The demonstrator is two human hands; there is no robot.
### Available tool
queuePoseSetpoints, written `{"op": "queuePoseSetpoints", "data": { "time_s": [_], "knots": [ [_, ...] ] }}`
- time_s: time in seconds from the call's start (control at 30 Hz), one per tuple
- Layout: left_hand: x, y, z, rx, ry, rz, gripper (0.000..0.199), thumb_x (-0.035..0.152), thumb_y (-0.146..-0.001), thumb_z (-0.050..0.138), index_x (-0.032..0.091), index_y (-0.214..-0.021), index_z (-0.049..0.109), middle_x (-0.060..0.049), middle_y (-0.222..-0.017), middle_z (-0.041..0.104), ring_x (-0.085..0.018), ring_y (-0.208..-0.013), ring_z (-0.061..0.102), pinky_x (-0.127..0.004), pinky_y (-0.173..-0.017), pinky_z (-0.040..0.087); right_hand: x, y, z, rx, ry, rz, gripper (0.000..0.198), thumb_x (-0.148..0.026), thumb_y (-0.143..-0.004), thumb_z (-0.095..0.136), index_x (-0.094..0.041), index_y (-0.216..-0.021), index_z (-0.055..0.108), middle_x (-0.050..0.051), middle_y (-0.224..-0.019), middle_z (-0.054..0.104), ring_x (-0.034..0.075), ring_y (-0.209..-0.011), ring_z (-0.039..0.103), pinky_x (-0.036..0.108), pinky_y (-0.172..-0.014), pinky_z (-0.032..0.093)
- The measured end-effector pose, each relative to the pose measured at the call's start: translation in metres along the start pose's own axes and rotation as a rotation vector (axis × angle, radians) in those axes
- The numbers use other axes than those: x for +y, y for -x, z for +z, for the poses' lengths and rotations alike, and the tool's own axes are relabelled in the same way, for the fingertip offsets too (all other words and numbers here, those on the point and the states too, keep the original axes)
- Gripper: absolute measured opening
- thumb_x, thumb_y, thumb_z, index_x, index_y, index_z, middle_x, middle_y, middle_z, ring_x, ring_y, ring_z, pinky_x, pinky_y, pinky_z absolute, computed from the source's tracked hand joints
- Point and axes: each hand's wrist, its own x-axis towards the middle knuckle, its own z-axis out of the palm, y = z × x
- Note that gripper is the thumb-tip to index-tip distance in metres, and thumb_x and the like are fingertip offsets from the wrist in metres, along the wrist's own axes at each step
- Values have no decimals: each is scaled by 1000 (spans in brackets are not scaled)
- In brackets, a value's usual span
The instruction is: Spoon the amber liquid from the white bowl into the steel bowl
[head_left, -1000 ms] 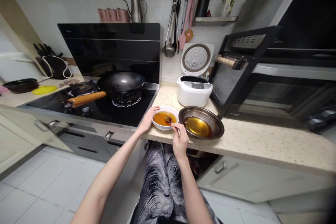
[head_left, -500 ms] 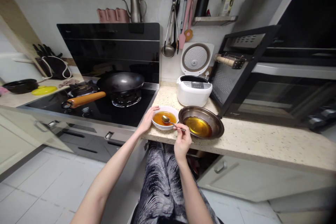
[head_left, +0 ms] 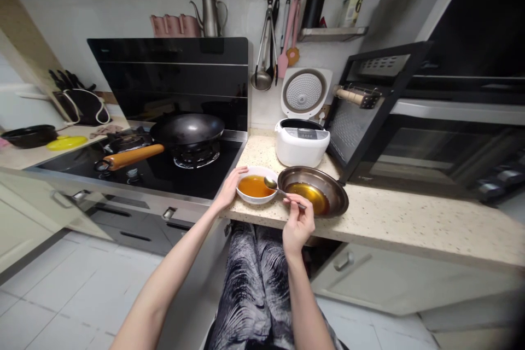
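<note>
My left hand [head_left: 230,188] grips the left side of a white bowl [head_left: 256,200], its fingers lying along the rim. Orange-brown liquid [head_left: 254,187] fills part of that bowl. Between the fingertips of my right hand [head_left: 298,223] is the handle of a metal spoon [head_left: 270,182]. The spoon's head hangs over the bowl's right edge; whether it touches the rim I cannot tell. Close by on the right stands a dark metal basin [head_left: 339,192] with golden, oily liquid [head_left: 308,193] in it, partly behind my right hand.
A white rice cooker [head_left: 302,147] with its lid up stands behind the basin. On the stove to the left sits a black wok [head_left: 187,130], its wooden handle [head_left: 133,157] pointing forward. An oven [head_left: 451,147] and a black rack [head_left: 348,120] bound the right side.
My right hand has moved to the right with the spoon. The spoon's head has gone from over the liquid's middle to the bowl's right edge. My left hand stays on the bowl.
</note>
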Motion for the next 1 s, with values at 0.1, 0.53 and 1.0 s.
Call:
{"op": "queuePoseSetpoints", "data": {
  "time_s": [0.1, 0.53, 1.0],
  "knots": [
    [-1, 0, 0, 4, 1, 0, 47, 45, -104, 32, 18, -120, 68, -12, -141, 61, -24, -137, 54, -44, -124, 33, -1, -6, -6, 50, 25, -33, 18, -34, -100, 54, -19, -94, 63, 6, -93, 69, 16, -80, 69, 32, -78, 60],
    [2, 1, -1, 4, 6, 2, 46, 44, -104, 33, 18, -120, 67, -12, -142, 61, -25, -137, 54, -46, -125, 32, 16, -18, -26, 50, 138, -104, 17, -34, -98, 58, -19, -98, 67, 8, -96, 72, 20, -88, 71, 39, -84, 60],
    [2, 1, -1, 0, 12, 11, 47, 44, -104, 33, 17, -120, 67, -12, -141, 61, -25, -137, 54, -46, -125, 33, 22, -28, -41, -283, 335, -514, 32, -5, -96, 46, -21, -114, 67, 9, -100, 72, 21, -99, 68, 40, -89, 58]
  ]
}}
